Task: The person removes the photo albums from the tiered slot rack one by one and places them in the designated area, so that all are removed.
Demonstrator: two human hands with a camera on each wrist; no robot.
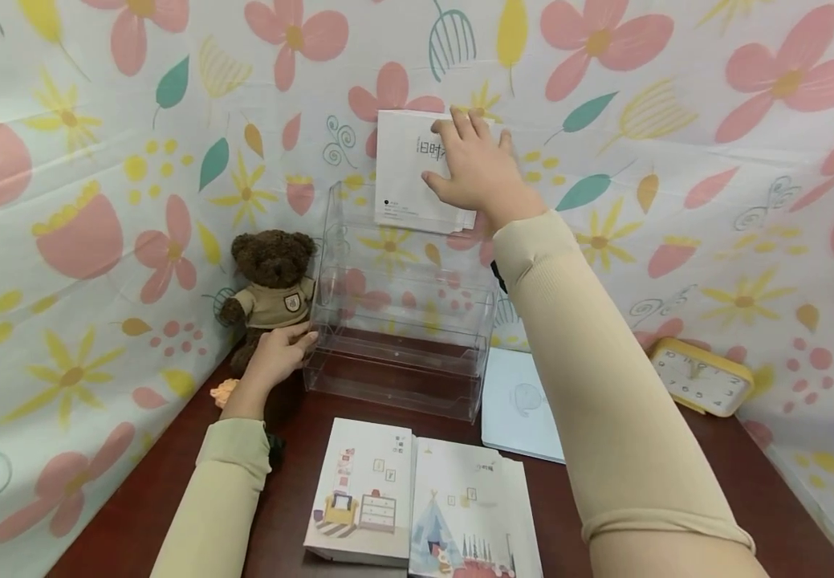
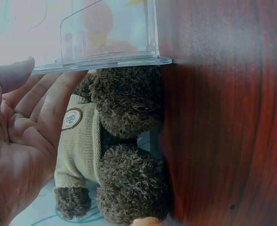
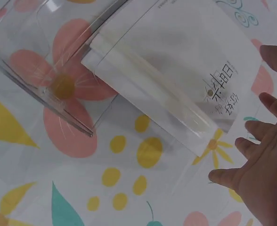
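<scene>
A clear plastic tiered rack stands at the back of the dark wooden table. Several white booklets with printed lettering lean upright in its top tier. My right hand is spread in front of their upper right part, fingers extended; in the right wrist view its fingertips stand beside the booklets. My left hand grips the rack's left side low down, thumb at the front edge and fingers along the outside, as the left wrist view shows with the hand beside the panel.
A brown teddy bear in a beige top sits left of the rack. Two illustrated white book stacks lie in front. A pale blue pad lies to the right, and a yellow clock stands farther right. Floral cloth hangs behind.
</scene>
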